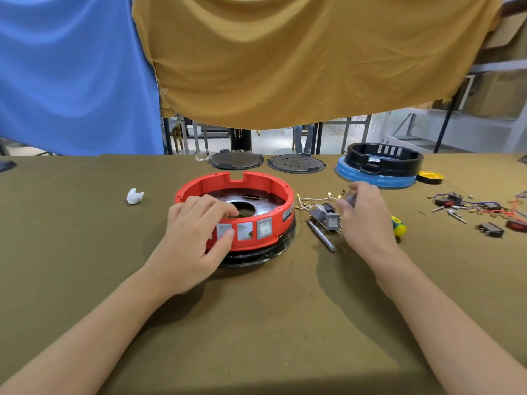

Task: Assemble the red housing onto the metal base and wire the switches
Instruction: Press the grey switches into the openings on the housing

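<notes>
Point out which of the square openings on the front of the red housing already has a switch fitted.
The rightmost opening on the red housing: a grey rocker switch fills it. The opening to its left is bare, and the left hand partly covers the others.

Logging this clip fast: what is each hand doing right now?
Left hand: grips the near wall of the red housing, fingers inside, thumb outside.
Right hand: pinches a small grey switch.

Both forearms bare, no sleeves visible; left hand (190, 238) & right hand (363, 215) ungloved, no rings/watch.
</notes>
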`<state>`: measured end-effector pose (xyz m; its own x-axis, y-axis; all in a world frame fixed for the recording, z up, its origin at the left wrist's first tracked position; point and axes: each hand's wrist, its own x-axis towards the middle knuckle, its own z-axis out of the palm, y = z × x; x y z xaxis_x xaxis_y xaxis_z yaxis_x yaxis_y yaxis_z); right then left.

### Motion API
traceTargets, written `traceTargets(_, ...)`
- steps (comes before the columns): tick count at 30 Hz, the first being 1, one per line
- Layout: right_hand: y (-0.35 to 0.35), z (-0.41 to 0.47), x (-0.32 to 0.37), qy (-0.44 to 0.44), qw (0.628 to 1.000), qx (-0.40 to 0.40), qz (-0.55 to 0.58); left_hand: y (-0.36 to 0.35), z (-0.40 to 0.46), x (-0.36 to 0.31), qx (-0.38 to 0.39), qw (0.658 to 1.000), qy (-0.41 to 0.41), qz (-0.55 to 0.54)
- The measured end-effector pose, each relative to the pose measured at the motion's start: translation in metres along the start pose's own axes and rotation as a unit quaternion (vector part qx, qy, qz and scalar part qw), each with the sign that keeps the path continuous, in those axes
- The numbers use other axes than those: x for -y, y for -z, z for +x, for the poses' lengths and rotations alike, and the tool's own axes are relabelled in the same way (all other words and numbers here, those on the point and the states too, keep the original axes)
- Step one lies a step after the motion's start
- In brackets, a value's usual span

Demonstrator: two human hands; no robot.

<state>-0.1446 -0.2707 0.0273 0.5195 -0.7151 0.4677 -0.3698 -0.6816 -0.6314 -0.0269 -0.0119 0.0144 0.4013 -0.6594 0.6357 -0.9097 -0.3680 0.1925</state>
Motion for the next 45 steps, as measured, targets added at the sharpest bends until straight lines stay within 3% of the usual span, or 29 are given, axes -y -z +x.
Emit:
traceTargets(2,0.0,-0.005,0.008,-0.009,0.986,0.038,0.162,-0.001,0.0,0.001,0.009,1.0,0.011,0.012)
traceTargets(4,-0.003,-0.014,0.019,-0.025,0.939,0.113,0.325,-0.003,0.001,-0.002,0.009,0.999,0.013,0.029)
traceTargets(7,-0.007,-0.024,0.031,-0.064,0.796,0.246,0.549,-0.007,0.003,-0.007,0.002,0.999,0.014,0.041)
traceTargets(10,-0.007,-0.028,0.032,-0.112,0.701,0.324,0.625,-0.009,0.005,-0.01,0.001,0.999,0.012,0.033)
traceTargets(16,-0.01,-0.033,0.036,-0.111,0.641,0.397,0.647,-0.009,0.004,-0.025,-0.054,0.997,-0.024,-0.051)
traceTargets(23,-0.013,-0.041,0.042,-0.075,0.643,0.447,0.618,-0.01,0.006,-0.033,-0.074,0.979,-0.047,-0.184)
traceTargets(34,-0.012,-0.047,0.044,0.002,0.696,0.444,0.565,-0.009,0.005,-0.027,-0.096,0.977,-0.043,-0.184)
traceTargets(40,-0.011,-0.05,0.046,-0.042,0.68,0.475,0.557,-0.008,0.006,-0.028,-0.062,0.98,-0.057,-0.179)
traceTargets(42,-0.01,-0.051,0.047,-0.034,0.704,0.473,0.528,-0.008,0.006,-0.028,-0.062,0.978,-0.053,-0.192)
traceTargets(45,-0.009,-0.053,0.045,0.045,0.763,0.44,0.471,-0.006,0.006,-0.027,-0.069,0.974,-0.032,-0.214)
